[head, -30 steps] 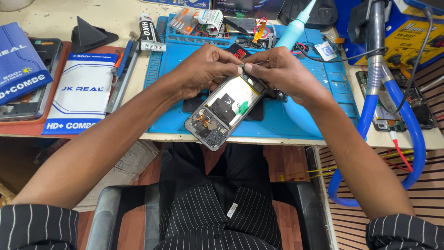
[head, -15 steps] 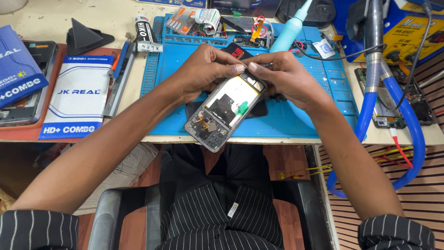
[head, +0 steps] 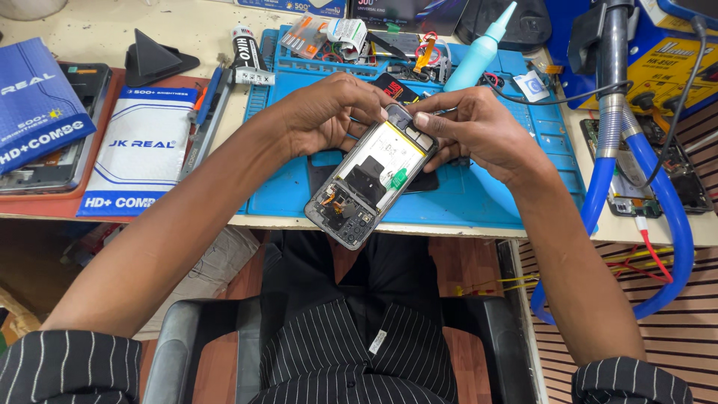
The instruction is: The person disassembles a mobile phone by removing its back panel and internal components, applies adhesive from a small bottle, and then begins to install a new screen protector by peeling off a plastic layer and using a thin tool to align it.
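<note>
An opened smartphone (head: 368, 179) with its back removed shows a white battery, a green tab and dark circuit parts. It is tilted over the blue work mat (head: 479, 202), its far end raised. My left hand (head: 329, 112) grips the phone's upper left edge. My right hand (head: 479, 131) holds the top right corner, with the thumb pressed on the phone's upper end.
A light blue squeeze bottle (head: 482, 52) stands behind my hands. Blue and white flat boxes (head: 138, 150) and another phone (head: 67, 127) lie at the left. A blue hose (head: 658, 202) and circuit boards sit at the right. Small tools fill the mat's rear tray (head: 359, 41).
The phone and both hands stay in nearly the same place. My fingers have shifted slightly at the phone's upper end.
</note>
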